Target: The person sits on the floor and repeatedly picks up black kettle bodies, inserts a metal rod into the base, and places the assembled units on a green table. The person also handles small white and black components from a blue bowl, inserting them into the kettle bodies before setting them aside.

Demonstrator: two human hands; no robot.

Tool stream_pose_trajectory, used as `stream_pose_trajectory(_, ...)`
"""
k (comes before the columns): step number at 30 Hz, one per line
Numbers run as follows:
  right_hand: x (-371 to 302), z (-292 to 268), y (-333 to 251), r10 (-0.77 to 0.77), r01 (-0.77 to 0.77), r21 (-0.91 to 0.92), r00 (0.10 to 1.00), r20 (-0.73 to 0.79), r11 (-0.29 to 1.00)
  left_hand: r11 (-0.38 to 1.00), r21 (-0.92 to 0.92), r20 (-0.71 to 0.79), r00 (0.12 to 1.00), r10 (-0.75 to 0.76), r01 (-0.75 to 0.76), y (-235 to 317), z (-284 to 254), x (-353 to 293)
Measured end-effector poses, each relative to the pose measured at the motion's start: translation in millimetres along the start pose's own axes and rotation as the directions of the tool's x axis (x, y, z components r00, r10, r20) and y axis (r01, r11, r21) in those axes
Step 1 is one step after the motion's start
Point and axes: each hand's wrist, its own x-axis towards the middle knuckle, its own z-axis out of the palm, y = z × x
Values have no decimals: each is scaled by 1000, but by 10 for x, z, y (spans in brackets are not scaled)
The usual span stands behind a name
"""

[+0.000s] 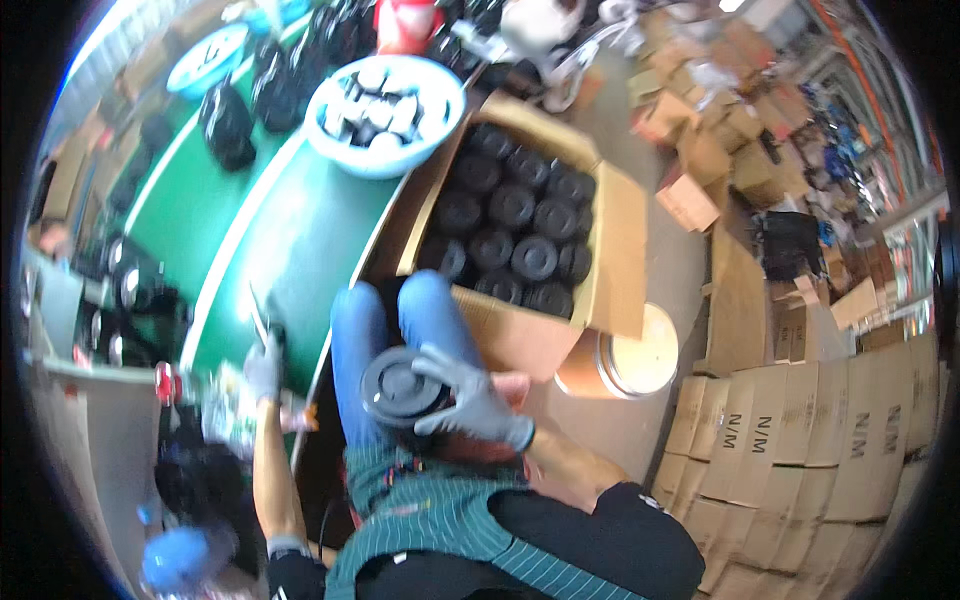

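My right hand [465,393], in a grey glove, grips the side of a black round part [392,385] with a ringed, disc-like top. The part rests against my lap. Over the green work table, my left hand [263,372], also gloved, is closed around a thin tool [260,318] with a light, pointed end. Blur hides exactly what kind of tool it is. Ahead of my knees stands an open cardboard box [615,255] packed with rows of similar black round parts [512,205].
A light blue basin [385,160] of white and black pieces sits on the green table [255,235]. Black plastic bags [228,125] lie beyond it. A round drum [640,355] stands right of the box. Stacked cartons [765,430] line the right side. Clear plastic bags [228,410] lie near my left arm.
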Motion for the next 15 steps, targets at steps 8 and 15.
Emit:
stream_pose_trajectory(8,535,-671,-204,245,140,774,901,-358,618,678,-70,-384,647,659,-732,1142,-693,-740)
stream_pose_trajectory(15,1318,-37,220,297,-188,981,940,169,37,397,-84,-451,390,803,-914,1355,-608,-847)
